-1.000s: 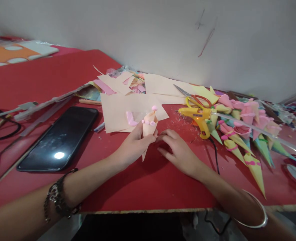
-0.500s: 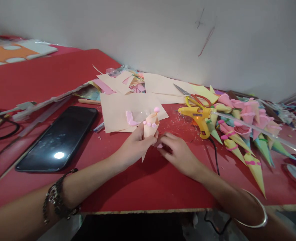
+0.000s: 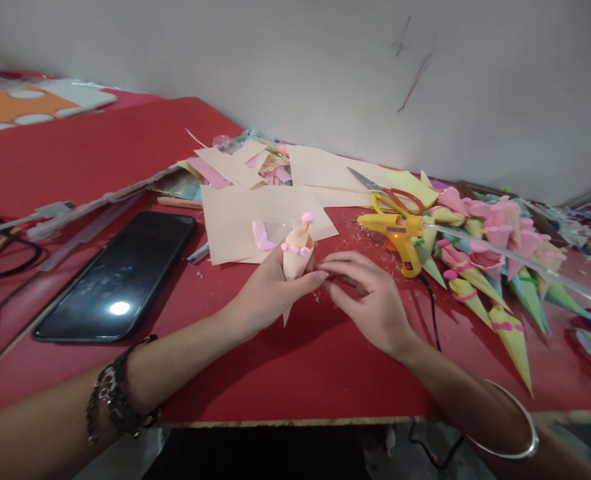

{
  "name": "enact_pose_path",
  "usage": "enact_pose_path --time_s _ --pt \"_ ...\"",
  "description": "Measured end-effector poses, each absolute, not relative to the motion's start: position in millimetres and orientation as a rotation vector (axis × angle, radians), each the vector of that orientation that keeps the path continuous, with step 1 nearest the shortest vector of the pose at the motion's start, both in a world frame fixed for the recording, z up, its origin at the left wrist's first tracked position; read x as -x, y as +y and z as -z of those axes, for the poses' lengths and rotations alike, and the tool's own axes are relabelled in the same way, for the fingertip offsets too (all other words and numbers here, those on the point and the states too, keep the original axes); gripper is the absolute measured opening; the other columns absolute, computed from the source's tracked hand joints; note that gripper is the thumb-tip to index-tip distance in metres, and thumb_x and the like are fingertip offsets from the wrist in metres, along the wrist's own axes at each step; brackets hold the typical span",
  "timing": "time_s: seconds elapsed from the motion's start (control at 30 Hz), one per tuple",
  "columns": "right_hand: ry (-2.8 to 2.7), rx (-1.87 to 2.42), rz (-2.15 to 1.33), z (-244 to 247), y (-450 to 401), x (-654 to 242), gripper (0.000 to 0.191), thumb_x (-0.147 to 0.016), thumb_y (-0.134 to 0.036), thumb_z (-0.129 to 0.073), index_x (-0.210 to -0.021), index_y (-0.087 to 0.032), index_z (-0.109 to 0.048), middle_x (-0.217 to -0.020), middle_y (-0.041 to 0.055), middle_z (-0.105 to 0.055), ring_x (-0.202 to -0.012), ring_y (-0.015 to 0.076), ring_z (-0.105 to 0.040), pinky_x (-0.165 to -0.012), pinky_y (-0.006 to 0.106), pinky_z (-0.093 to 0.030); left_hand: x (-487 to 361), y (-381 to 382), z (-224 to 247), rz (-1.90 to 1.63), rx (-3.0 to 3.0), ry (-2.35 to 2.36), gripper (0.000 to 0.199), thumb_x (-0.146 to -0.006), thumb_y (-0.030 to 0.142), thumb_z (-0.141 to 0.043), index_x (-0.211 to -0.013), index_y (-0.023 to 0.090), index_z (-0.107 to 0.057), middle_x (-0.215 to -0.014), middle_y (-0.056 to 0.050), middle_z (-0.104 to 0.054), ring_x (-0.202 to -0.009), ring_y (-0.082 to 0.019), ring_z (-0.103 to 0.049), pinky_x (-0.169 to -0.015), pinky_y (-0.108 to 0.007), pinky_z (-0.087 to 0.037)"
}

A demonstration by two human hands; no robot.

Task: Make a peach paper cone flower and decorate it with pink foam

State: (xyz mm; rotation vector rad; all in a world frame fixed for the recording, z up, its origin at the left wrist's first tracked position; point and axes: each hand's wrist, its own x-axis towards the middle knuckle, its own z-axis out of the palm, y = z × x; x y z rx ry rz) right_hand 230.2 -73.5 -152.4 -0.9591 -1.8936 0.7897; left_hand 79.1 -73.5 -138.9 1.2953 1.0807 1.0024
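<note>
A cream paper cone (image 3: 295,263) with a band of small pink balls and a pink ball at its top is gripped in my left hand (image 3: 270,287), its point downward. My right hand (image 3: 368,297) is just beside it, fingers curled and fingertips close to the left thumb. Whatever those right fingers hold, if anything, is hidden. Behind the cone a strip of pink clay (image 3: 261,237) lies on a cream paper sheet (image 3: 230,220).
A yellow glue gun (image 3: 398,233) with a clear glue stick rests to the right, by scissors (image 3: 390,193). Several decorated cones (image 3: 510,340) are piled at far right. A black phone (image 3: 120,280) lies left on the red table (image 3: 295,393). Paper scraps (image 3: 235,167) lie behind.
My right hand has turned, its fingertips now meeting near the left thumb. The pink bit seen at its fingers before is out of sight. The cone has shifted slightly left.
</note>
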Motion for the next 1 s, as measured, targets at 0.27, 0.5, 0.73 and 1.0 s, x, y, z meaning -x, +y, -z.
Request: enact_pose_path --time_s 0.27,0.5,0.73,1.0 --pt "-1.927 0.931 -0.723 147.8 -76.9 -231.6 0.018 -0.076 -0.012 -0.054 -0.088 -0.023 -0.062 -0.081 -0.0001 -0.061 -0.075 0.0124 -0.058 -0.069 0.027 -0.047 -79.0 -74.8 141.8 -0.966 -1.269 1.061 0.024 -0.071 0.03 -0.059 -0.085 0.016 -0.046 -0.074 0.002 -0.05 -0.069 -0.011 -0.049 -0.062 -0.022 -0.039" --pt "-1.872 0.953 -0.699 146.8 -78.0 -230.2 0.011 -0.076 -0.013 -0.053 -0.081 -0.021 -0.06 -0.075 -0.0001 -0.06 -0.069 0.0114 -0.056 -0.064 0.026 -0.046 -79.9 -75.7 137.9 -0.972 -1.265 1.083 0.021 -0.071 0.029 -0.059 -0.084 0.017 -0.048 -0.075 0.002 -0.052 -0.068 -0.01 -0.048 -0.065 -0.023 -0.04" --pt "-1.779 0.972 -0.733 146.3 -78.1 -228.0 0.007 -0.077 -0.015 -0.053 -0.074 -0.019 -0.058 -0.071 -0.0008 -0.058 -0.067 0.0106 -0.054 -0.063 0.024 -0.045 -80.8 -76.2 137.2 -0.996 -1.248 1.109 0.021 -0.07 0.029 -0.057 -0.084 0.017 -0.049 -0.073 0.003 -0.05 -0.064 -0.01 -0.045 -0.061 -0.022 -0.037" --pt "-1.334 1.061 -0.921 148.8 -69.8 -231.1 0.006 -0.08 -0.022 -0.05 -0.076 -0.019 -0.053 -0.063 -0.0045 -0.053 -0.055 0.0065 -0.051 -0.054 0.019 -0.045 -78.7 -72.5 143.0 -1.046 -1.237 1.088 0.031 -0.069 0.029 -0.059 -0.097 0.018 -0.049 -0.067 0.005 -0.043 -0.06 -0.008 -0.042 -0.058 -0.022 -0.035"
